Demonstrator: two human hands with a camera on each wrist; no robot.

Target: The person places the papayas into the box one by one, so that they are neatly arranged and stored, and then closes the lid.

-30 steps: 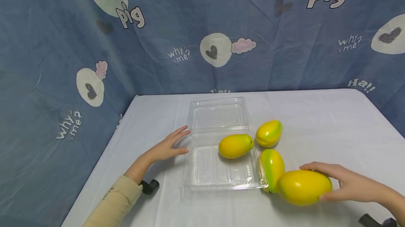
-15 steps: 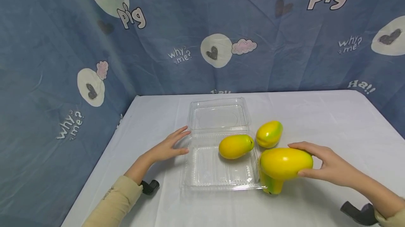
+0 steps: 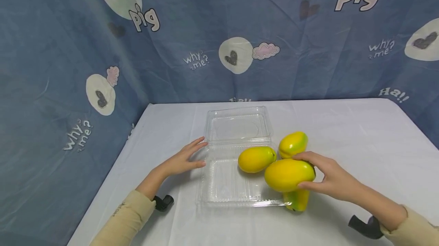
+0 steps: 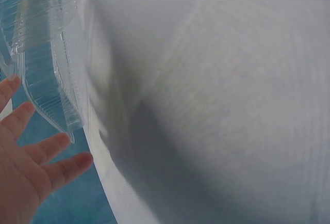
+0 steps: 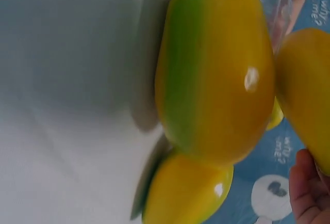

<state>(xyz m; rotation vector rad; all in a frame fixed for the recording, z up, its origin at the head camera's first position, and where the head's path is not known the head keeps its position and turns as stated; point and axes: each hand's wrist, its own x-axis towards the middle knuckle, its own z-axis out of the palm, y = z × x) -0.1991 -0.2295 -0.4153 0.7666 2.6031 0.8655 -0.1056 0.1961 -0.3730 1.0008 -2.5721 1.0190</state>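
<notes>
My right hand (image 3: 330,175) grips a yellow papaya (image 3: 286,175) by its greenish end, thumb on the near side and fingers on the far side. That papaya hangs over the right edge of an open clear plastic clamshell box (image 3: 226,185). A second papaya (image 3: 253,159) lies inside the box's base. Partly hidden beneath the held fruit, a third papaya (image 5: 216,74) with a green stripe sits against the box's right side. Another papaya (image 3: 293,143) rests on the table behind it. My left hand (image 3: 185,159) is spread, fingertips right at the box's left rim (image 4: 44,113).
The box's lid (image 3: 238,124) is folded back flat toward the rear. A white cloth covers the table (image 3: 360,135). Behind it hangs a blue printed curtain (image 3: 178,17). Black camera mounts (image 3: 367,227) jut from both wrists.
My right hand has lifted the held papaya and carried it left and away from me, from beside the striped papaya to over the box's right edge. The left hand has stayed in place.
</notes>
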